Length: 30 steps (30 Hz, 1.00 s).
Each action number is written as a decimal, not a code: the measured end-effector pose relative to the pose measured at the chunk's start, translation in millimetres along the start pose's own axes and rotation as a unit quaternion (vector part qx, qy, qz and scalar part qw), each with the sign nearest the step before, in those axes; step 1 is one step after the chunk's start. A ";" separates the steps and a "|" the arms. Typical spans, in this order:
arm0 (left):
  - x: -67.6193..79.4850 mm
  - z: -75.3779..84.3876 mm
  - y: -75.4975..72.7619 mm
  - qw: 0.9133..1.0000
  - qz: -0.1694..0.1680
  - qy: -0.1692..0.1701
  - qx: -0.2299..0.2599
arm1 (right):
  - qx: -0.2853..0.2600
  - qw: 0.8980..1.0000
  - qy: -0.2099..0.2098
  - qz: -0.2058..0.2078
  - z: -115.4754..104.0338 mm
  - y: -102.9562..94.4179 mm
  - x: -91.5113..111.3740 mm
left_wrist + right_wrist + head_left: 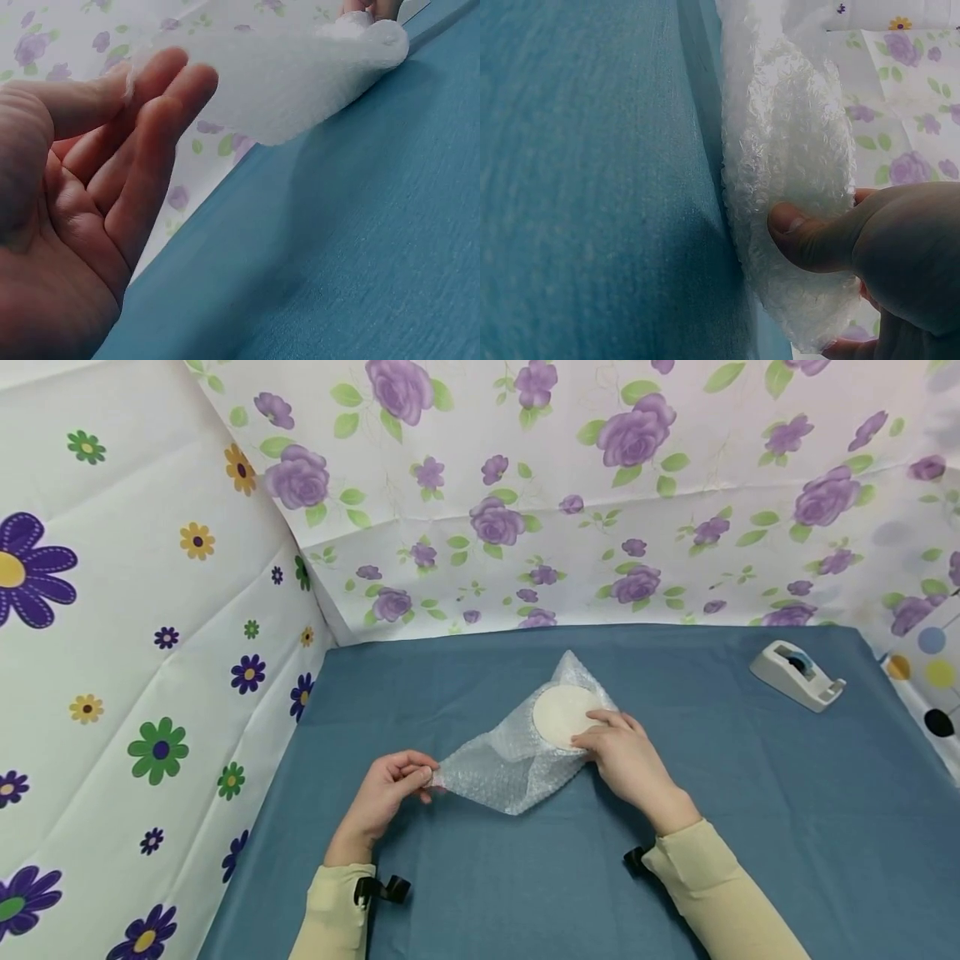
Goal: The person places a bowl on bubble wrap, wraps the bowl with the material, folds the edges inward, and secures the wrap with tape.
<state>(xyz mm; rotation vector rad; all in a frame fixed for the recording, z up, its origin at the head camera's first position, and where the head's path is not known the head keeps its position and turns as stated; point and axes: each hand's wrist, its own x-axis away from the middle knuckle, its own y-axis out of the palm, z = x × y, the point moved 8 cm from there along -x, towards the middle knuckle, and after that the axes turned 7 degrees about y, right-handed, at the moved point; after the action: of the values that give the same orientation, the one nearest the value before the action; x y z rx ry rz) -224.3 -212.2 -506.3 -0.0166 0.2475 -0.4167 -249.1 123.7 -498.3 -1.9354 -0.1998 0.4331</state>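
Floral backdrop [450, 468]: bright, fairly evenly lit across top of head view; softly focused at upper left of left wrist view.
Blue cloth [465, 877]: matte, mid-toned; crossed by broad, soft-edged shadow from centre to bottom in left wrist view; darkened along centre of right wrist view.
Bubble wrap [502, 768]: flecked with small highlights, upper centre of right wrist view; washed pale at top of left wrist view.
Left hand [82, 240]: shaded toward left edge.
Right hand [907, 255]: dim, darkest toward lower right.

R grip [900, 251] | holds bbl wrap [787, 142] | nr blue cloth [592, 187]
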 end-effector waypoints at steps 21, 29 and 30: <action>-45.6 57.7 31.3 0.954 0.150 0.223 -0.135 | -0.001 1.000 -0.001 0.002 1.6 2.9 0.1; -70.8 63.2 57.4 0.941 0.158 0.240 -0.177 | -0.004 1.000 -0.002 0.006 2.6 3.2 -0.4; -72.9 63.1 60.8 0.941 0.155 0.240 -0.181 | -0.004 1.000 -0.001 0.005 2.9 3.5 -0.2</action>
<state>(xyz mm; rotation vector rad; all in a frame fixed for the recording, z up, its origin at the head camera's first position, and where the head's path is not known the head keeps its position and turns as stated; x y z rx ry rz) -249.3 -129.4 -432.1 -0.2372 0.7964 -0.0487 -250.7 124.7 -502.4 -1.9452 -0.1940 0.4407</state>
